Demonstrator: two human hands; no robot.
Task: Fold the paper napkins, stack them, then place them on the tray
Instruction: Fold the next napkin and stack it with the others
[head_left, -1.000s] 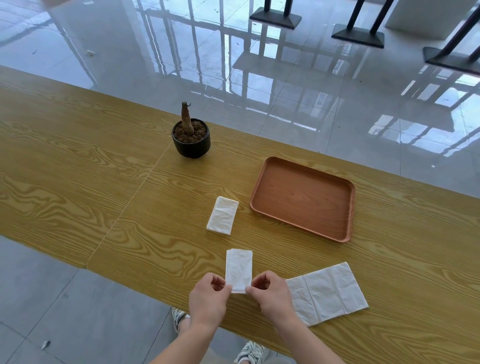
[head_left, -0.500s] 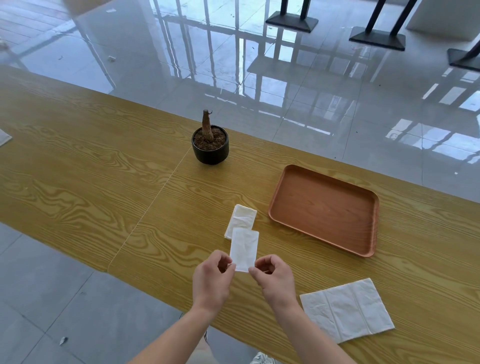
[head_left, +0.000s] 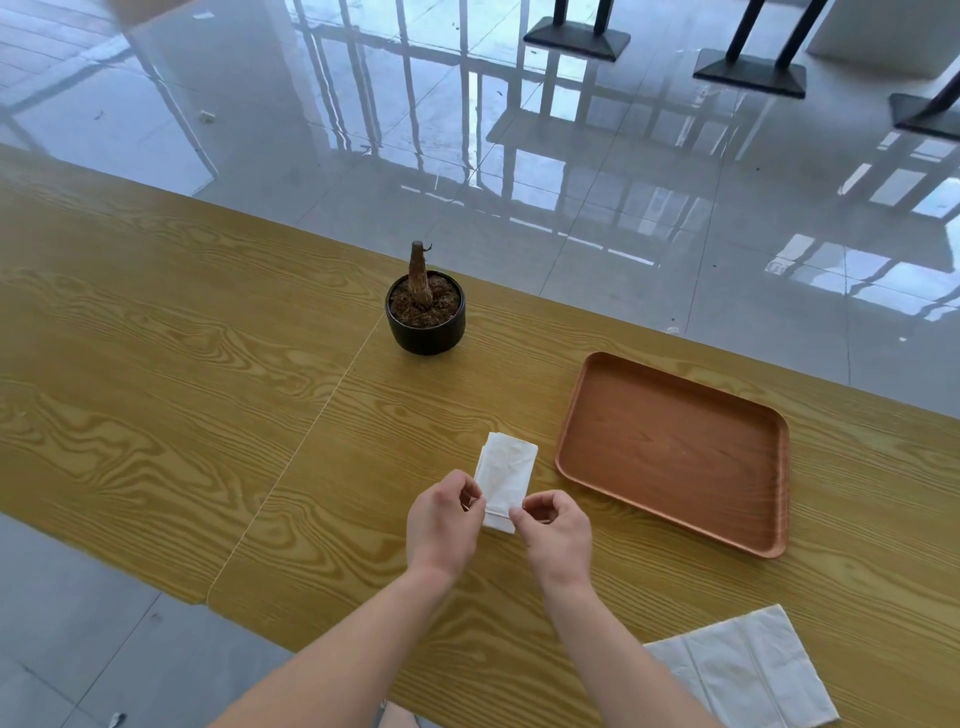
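While the left hand (head_left: 445, 521) and right hand (head_left: 555, 534) pinch the near corners of a folded napkin (head_left: 503, 478), it lies over a second folded napkin (head_left: 514, 443) on the wooden desk (head_left: 156, 395). Just right sits a brown tray (head_left: 670, 452); an unfolded napkin (head_left: 743, 675) lies at the desk's near edge, a potted stump (head_left: 425, 312) beyond.
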